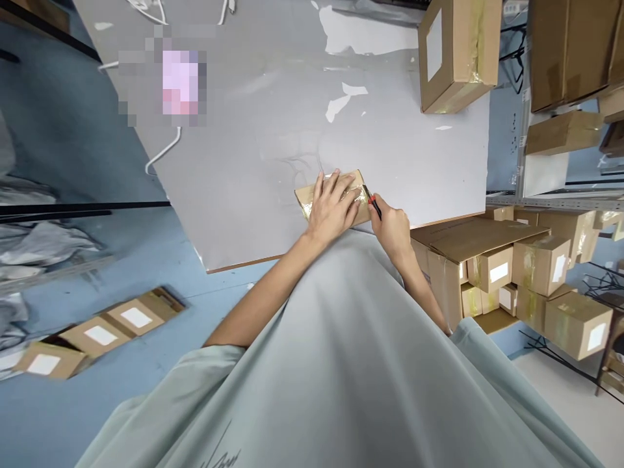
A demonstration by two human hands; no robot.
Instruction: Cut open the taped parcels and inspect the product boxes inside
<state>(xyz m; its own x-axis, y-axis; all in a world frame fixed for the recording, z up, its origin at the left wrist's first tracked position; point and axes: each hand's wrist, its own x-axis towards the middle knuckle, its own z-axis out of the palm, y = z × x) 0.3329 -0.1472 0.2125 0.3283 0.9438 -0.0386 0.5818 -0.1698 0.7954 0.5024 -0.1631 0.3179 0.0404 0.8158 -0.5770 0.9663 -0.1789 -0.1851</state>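
Note:
A small flat cardboard box (305, 194) with shiny clear tape lies on the grey table, close to its front edge and my body. Across its top rests my left hand (332, 203), fingers spread flat and pressing on the cardboard. My right hand (391, 226) is closed around a box cutter (375, 205) with a black and red handle. The cutter's blade end meets the right edge of the box. Part of the box's top is hidden under my left hand.
A taped carton (458, 58) stands at the table's back right. Torn white film (346, 101) sticks to the grey tabletop (244, 162). Several labelled boxes fill a large open carton (443, 286) on the right. More boxes (117, 325) lie on the floor at left. White cables (163, 153) reach the table's left edge.

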